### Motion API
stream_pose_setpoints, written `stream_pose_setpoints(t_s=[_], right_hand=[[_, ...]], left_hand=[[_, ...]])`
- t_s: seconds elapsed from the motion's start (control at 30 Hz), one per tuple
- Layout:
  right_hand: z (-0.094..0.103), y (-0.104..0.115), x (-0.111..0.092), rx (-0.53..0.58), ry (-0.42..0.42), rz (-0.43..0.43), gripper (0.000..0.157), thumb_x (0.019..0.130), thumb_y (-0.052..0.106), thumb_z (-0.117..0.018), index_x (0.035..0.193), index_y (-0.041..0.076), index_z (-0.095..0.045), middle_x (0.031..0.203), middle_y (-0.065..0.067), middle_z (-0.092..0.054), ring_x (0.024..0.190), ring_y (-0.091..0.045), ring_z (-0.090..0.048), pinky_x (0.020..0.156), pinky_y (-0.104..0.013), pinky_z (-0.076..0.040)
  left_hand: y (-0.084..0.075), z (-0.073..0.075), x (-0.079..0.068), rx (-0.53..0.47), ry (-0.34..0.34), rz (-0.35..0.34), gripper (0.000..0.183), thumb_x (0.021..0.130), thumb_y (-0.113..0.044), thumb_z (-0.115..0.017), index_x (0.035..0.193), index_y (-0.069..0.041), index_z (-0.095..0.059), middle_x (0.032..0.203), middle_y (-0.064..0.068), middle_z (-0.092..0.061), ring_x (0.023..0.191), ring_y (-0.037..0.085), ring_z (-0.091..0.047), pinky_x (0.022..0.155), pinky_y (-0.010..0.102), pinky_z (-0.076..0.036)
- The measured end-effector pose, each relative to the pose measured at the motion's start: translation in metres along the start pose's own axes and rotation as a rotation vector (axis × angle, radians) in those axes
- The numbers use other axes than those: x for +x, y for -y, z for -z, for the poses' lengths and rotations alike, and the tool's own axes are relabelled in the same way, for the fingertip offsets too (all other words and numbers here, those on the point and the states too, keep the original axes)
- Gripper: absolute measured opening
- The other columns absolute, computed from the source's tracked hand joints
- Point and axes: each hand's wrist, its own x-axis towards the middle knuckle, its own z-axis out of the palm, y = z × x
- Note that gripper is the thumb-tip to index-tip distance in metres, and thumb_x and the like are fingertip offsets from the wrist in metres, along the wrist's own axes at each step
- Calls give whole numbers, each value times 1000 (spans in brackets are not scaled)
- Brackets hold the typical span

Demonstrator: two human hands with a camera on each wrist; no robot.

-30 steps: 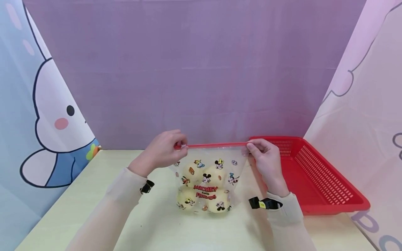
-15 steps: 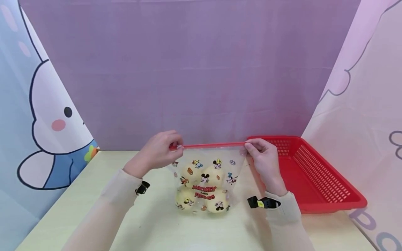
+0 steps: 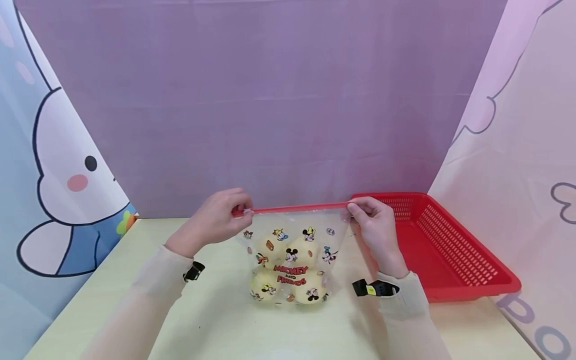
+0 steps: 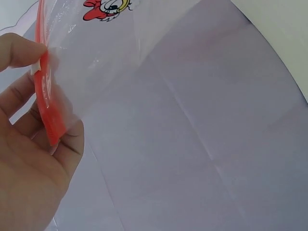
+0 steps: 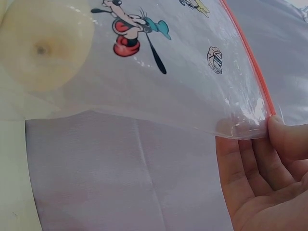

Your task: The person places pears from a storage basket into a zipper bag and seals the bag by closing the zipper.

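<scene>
A clear zip bag [image 3: 339, 225] printed with cartoon figures stands upright on the table, its red zip strip [image 3: 297, 207] stretched level across the top. Several pale yellow round fruits [image 3: 265, 280] fill its lower part; one fruit [image 5: 43, 48] shows a dark dimple in the right wrist view. My left hand [image 3: 211, 220] pinches the small white slider [image 4: 36, 67] between thumb and index finger, close to the zip's left end, other fingers behind the strip. My right hand [image 3: 380, 230] pinches the top right corner of the bag [image 5: 192, 96] between thumb and fingers.
A red plastic basket [image 3: 450, 260] with perforated sides stands on the right, just beyond my right hand. The pale table [image 3: 202, 325] ends at a purple backdrop [image 3: 270, 100], with cartoon-printed sheets on both sides.
My left hand has slid left along the zip with the slider, leaving more red strip showing. The right hand keeps its hold on the corner. The head view has shifted slightly.
</scene>
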Motion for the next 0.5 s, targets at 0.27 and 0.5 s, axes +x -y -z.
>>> stream_pose_setpoints(t_s=[0.27,0.5], right_hand=[[0,1,-1,-5,5,8,19,99,10,-66,109,-6,-70,91,-17,-73,77,-16,-70,79,-26,-59],[1,0,-2,-12,10,20,18,99,11,-67,109,-4,-70,91,-14,-74,78,-16,-71,79,-27,-59]], left_hand=[[0,3,-3,-5,-5,9,6,87,-6,-66,87,-10,-70,78,-3,-53,68,14,-46,61,32,-41],[1,4,-5,-5,-17,5,6,88,-6,-65,86,-11,-69,78,-3,-53,68,14,-46,62,32,-41]])
